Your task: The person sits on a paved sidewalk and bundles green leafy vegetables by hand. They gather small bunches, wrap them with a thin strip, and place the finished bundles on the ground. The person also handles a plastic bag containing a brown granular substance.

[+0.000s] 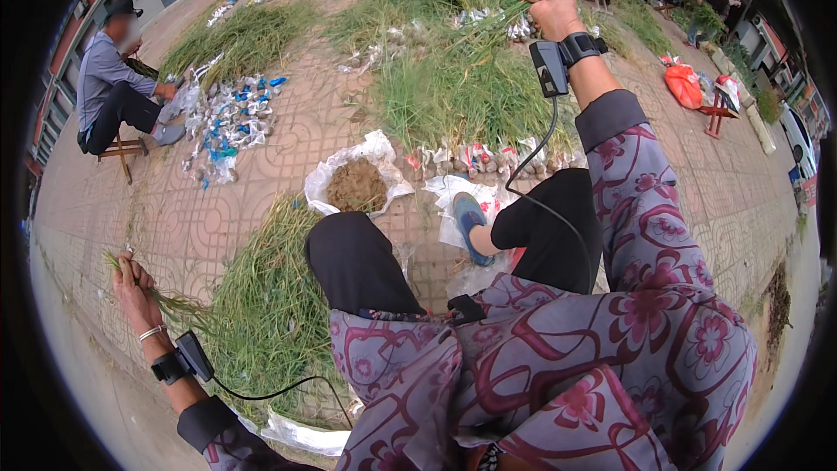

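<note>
Out at the lower left, my left hand (134, 284) is closed around the base of some green grass-like plants (183, 306). Their leaves trail toward a large pile of loose cut plants (261, 314) beside my left leg. My right hand (549, 3) is raised at the upper right, gripping a thin bunch of similar stalks (513, 16). Below it spreads a heap of long green plants (451, 91), with a row of plastic-wrapped root bundles (484, 160) along its near edge. In front of my knees sits a white plastic bag (318, 180) of brown soil (358, 186).
A person (114, 78) sits on a wooden stool at the left, near blue and white wrapped bundles (239, 118). White plastic sheets (444, 193) lie by my foot. An orange bag (683, 86) rests beside a folding stool (718, 114). Several people sit at the far right.
</note>
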A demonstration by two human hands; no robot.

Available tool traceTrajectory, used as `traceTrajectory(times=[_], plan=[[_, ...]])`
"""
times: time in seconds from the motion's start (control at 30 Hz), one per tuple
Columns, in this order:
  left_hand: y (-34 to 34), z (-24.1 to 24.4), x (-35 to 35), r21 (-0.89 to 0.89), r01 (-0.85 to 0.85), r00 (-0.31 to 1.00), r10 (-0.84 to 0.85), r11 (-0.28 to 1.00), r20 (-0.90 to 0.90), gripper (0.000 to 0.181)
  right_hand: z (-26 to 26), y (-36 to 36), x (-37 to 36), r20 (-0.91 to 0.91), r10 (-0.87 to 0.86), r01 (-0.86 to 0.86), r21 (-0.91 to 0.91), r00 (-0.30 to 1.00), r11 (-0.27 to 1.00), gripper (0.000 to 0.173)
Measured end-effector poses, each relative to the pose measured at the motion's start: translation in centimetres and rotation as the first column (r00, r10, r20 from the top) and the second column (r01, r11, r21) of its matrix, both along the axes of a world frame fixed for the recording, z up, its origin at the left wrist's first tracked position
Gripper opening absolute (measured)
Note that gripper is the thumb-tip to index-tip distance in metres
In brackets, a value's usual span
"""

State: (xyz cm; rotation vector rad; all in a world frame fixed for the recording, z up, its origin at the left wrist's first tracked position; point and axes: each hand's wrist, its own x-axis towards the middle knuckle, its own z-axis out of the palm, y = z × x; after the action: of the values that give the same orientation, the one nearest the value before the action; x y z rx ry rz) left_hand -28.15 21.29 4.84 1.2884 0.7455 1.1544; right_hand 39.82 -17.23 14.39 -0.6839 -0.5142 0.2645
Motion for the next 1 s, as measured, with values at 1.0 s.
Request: traceTrajectory(times=[1.0], plan=[[-11.5,0.1,16.0,0.181,0.629,0.062,0.182,0.756,-0.981,0.036,-10.4,-0.5,-19.0,-0.232,0.42,-0.478,-0.351,0.877,0.805,0.034]])
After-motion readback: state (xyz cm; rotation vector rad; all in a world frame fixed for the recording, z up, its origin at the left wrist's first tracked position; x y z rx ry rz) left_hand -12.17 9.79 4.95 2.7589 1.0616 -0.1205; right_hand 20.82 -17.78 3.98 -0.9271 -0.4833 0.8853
